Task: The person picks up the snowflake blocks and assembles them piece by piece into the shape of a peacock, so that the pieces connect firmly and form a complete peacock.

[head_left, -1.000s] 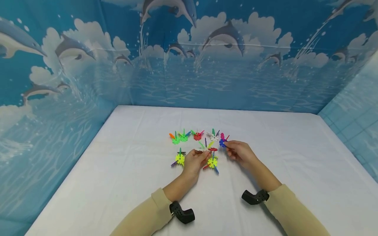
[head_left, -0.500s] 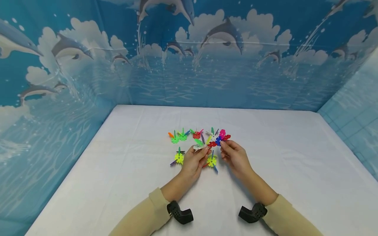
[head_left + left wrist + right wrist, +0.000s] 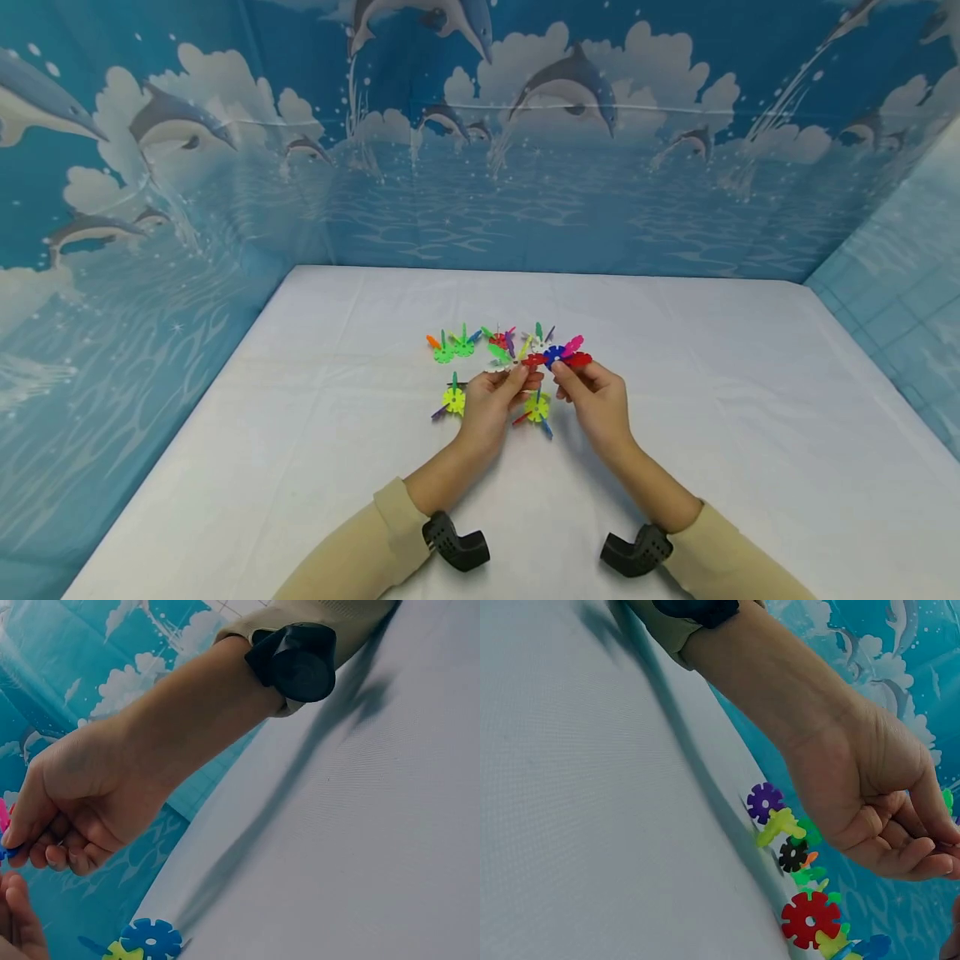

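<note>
Both hands are raised over the middle of the white table, holding clusters of notched plastic snowflake discs. My left hand (image 3: 487,408) pinches a cluster with green (image 3: 498,353), purple and yellow discs and a red disc (image 3: 534,360) at its right. My right hand (image 3: 600,404) grips a cluster made of a blue disc (image 3: 555,356), a pink disc (image 3: 573,345) and a red one. The blue disc meets the left cluster's red disc; whether their slots interlock cannot be told. In the left wrist view, the right hand's fingertips (image 3: 21,844) pinch the blue piece.
Behind the hands stand green clusters (image 3: 453,346), a red-centred one (image 3: 498,340) and a white-centred one (image 3: 540,340). Nearer are two yellow-centred clusters (image 3: 453,400), the right one (image 3: 537,408) below the hands. The white table (image 3: 337,400) ends at a dolphin-print curtain (image 3: 570,225).
My right hand has moved left, bringing the blue cluster against the left one and turning it. My left hand has lifted and tilted its cluster slightly.
</note>
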Motion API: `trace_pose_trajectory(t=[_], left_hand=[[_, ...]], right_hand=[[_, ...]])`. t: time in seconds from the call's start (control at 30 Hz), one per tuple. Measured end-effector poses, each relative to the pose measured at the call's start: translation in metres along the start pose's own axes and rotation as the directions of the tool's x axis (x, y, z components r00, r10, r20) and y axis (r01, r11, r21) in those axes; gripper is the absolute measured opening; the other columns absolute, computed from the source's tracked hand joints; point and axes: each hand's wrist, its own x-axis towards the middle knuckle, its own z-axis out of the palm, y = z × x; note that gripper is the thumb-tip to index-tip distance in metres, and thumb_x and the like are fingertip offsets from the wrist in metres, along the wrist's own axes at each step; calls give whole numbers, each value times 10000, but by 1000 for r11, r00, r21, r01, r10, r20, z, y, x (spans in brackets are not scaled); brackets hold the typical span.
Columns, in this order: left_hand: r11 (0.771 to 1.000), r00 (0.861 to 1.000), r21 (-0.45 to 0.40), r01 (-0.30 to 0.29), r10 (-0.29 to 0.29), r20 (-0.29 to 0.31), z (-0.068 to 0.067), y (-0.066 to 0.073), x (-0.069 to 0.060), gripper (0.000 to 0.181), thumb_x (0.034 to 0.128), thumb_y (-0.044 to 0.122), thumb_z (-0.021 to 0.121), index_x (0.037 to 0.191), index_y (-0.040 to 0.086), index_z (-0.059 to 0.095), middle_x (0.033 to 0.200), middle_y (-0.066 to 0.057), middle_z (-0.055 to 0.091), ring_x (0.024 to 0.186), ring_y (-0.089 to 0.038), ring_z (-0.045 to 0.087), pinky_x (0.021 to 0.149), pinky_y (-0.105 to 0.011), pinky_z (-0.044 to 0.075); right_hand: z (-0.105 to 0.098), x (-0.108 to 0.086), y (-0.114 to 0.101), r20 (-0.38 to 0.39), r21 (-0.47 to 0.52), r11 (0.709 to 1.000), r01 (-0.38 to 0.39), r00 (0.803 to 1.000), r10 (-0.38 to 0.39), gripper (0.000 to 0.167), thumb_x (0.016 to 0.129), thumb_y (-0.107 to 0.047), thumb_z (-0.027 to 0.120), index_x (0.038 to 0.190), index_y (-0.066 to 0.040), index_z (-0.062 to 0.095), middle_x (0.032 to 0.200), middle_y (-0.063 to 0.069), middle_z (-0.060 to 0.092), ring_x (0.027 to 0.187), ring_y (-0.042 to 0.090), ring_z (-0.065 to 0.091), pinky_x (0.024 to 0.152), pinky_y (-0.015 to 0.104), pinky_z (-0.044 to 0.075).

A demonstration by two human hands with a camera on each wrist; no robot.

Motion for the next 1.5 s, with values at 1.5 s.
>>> trace_pose_trajectory(t=[1.5], left_hand=[[998,998,-42,45,-46,-31,-13,-13,7,173,993,28,536,877,-23,655,743,-6,685,693,-65,645,655,-158,519]], right_hand=[[-17,6,14,212,-178,975,-131,963,168,226,927,-35,641,1054,150,617,845,120,636,699,127,609,669,233,534]])
